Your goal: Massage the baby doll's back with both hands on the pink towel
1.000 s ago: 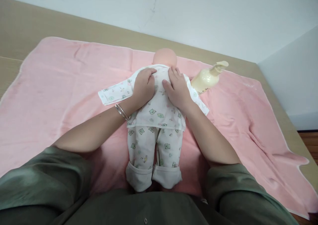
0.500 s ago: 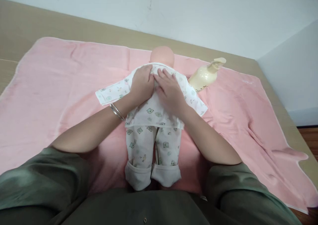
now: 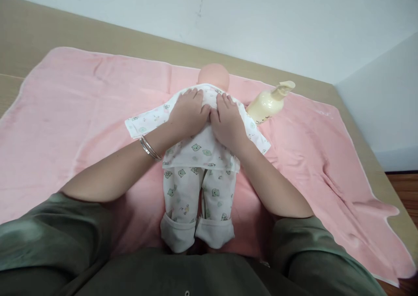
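A baby doll point(image 3: 214, 75) lies on a pink blanket, its bald head away from me, dressed in a white printed top point(image 3: 196, 153) and matching trousers point(image 3: 185, 191) with turned-up cuffs. My left hand point(image 3: 190, 112) rests flat on the upper left of the doll's back, fingers toward its shoulder. On the upper right of the back lies my right hand point(image 3: 227, 122), also flat with fingers extended. The two thumbs meet, or nearly so, in the middle. Neither hand holds anything.
A cream pump bottle point(image 3: 266, 105) lies tilted on the pink blanket point(image 3: 107, 87), right of the doll's shoulder. Beneath the blanket is a wooden surface point(image 3: 130, 39), bordered by a pale wall point(image 3: 261, 26) at the back.
My hands have settled flatter on the doll's back. The right hand has shifted slightly right and down, and the thumbs now come together. The view has moved a little.
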Demonstrator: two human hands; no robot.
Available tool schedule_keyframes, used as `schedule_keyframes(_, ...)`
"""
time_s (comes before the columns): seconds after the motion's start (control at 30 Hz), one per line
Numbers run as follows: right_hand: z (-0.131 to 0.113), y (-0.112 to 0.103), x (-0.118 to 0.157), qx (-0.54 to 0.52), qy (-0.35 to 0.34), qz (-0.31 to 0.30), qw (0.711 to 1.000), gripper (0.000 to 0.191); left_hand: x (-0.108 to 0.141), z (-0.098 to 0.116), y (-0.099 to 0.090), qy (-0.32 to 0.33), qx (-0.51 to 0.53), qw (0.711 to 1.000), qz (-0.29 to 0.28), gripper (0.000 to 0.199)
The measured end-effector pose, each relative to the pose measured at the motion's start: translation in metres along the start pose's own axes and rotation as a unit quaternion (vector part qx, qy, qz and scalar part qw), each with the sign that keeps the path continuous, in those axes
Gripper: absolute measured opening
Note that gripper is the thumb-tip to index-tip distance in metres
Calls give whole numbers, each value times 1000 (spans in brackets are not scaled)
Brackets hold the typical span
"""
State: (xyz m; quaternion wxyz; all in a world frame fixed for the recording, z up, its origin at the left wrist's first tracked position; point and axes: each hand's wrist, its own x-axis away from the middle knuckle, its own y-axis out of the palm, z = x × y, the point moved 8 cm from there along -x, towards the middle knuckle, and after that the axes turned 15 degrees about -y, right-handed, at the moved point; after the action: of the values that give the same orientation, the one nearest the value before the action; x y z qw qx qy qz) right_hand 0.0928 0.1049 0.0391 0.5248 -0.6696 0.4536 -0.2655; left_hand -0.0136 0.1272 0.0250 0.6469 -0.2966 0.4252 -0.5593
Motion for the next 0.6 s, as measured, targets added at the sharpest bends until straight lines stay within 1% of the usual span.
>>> schedule_keyframes(0.13,-25,-5,16,32,-36,5,999,58,-10,-6,-3,-13,-9,1000,-20,41)
schedule_keyframes(0.2,-29,-6,18,34,-49,1,998,57,-9,-5,-4,-9,-7,1000,-11,42)
schedule_keyframes(0.3,-17,-5,8,1,-46,-11,999,58,-2,-2,-4,-2,4,1000,15,44)
schedule_keyframes(0.37,0,-3,-1,-24,-24,-14,999,60,5,3,-5,-1,7,1000,26,47)
schedule_keyframes(0.47,20,-3,-11,-34,13,-1,999,66,17,14,-6,13,0,1000,24,54)
schedule_keyframes(0.53,23,-3,-12,-24,22,6,999,66,21,19,-7,23,-3,1000,17,55)
schedule_keyframes(0.6,18,-3,-8,-5,20,11,1000,64,21,20,-8,25,1,1000,16,53)
